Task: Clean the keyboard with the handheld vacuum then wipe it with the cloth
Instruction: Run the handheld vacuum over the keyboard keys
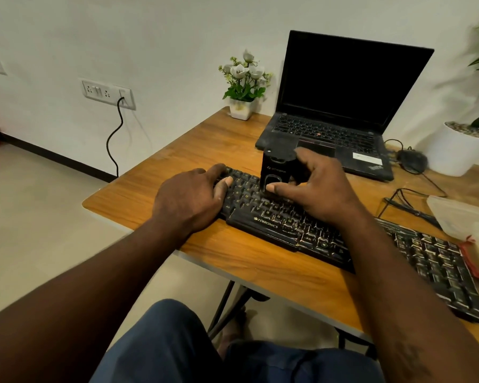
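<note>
**Small vacuum stands on the keys, both hands busy**

The black keyboard (315, 233) lies slanted on the wooden table (177, 150), running from the centre toward 4 o'clock, where its far end nearly reaches the table's near edge. Many of its keys show pale dusty marks.

The handheld vacuum (277, 170), a short black boxy unit, stands upright on the upper key rows, a little toward 12 o'clock from the keyboard's middle. The right hand (321, 186) grasps it from the 3 o'clock side. The thumb presses on the lower front face, one finger is bent over the top, and the other fingers are curled beside the body.

The left hand (191, 197) holds the keyboard's 9 o'clock end. Its fingers are bent over the far corner and the thumb lies flat on the keys there.

The cloth (465, 217), pale with a red edge, lies at 3 o'clock, just beside the far side of the keyboard, and no hand touches it.

An open laptop (343, 106) with a dark screen sits at 1 o'clock, close behind the vacuum. A small flower pot (242, 106) with white flowers stands at 12 o'clock on the table corner. A dark mouse (411, 160) is at 2 o'clock, between the laptop and a white planter (454, 153). At 10 o'clock a black cable (114, 139) hangs down from a wall socket (108, 94).
</note>
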{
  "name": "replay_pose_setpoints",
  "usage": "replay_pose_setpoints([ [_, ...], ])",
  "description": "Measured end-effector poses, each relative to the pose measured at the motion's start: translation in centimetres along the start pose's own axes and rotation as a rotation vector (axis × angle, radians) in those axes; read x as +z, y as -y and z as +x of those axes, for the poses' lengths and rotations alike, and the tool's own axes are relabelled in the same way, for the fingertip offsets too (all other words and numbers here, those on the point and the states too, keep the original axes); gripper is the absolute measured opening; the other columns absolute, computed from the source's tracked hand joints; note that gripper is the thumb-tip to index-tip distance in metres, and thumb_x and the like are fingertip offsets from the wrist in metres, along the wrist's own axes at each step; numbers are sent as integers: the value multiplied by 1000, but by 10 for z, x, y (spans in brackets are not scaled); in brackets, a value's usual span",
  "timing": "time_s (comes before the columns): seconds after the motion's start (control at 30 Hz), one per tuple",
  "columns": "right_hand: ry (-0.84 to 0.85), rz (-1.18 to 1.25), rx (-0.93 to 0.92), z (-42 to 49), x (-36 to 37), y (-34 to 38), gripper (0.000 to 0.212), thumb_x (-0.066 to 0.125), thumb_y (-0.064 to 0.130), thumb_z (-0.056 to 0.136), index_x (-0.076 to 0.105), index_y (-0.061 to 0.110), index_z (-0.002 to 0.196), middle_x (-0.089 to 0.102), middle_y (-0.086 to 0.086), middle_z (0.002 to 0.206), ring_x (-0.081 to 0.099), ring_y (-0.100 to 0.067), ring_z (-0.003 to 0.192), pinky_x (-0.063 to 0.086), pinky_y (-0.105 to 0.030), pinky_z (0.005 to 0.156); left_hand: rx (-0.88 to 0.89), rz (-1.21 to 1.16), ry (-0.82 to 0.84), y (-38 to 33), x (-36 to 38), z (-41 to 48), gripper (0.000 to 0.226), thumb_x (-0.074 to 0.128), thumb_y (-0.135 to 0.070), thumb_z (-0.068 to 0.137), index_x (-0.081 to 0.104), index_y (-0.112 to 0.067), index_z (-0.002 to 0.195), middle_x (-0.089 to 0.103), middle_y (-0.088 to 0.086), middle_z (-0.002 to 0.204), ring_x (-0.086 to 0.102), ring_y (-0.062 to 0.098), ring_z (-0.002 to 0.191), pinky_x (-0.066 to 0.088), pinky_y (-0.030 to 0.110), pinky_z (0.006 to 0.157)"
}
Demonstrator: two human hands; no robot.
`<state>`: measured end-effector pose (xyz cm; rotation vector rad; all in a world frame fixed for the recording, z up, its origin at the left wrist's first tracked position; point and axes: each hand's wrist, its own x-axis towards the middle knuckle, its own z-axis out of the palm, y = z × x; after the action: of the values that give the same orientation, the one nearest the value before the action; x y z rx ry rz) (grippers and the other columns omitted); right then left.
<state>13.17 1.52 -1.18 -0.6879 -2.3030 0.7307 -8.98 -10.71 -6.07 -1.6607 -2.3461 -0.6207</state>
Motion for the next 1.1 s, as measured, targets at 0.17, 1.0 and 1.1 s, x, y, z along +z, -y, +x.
replay_pose_setpoints([
  [0.17,-3,-51,-66,0,9,1,53,87,31,80,66,22,128,72,9,110,69,-5,97,60,-25,79,-1,-3,3,0,0,0,48,21,-60,106,42,-39,143,69,5,109,64,27,94,50,40,73],
  [1.0,92,43,-64,-7,-13,-5,51,87,24,77,67,25,124,72,10,107,70,-7,98,61,-33,83,-5,-25,11,2,0,0,52,20,-60,105,44,-37,144,68,2,109,62,24,94,43,37,71],
  [1.1,89,41,-94,-3,2,2,46,87,23,78,67,24,119,71,12,104,69,-2,92,58,-20,76,-6,-22,8,2,1,1,52,20,-61,105,44,-37,144,69,2,108,63,25,94,43,37,70],
])
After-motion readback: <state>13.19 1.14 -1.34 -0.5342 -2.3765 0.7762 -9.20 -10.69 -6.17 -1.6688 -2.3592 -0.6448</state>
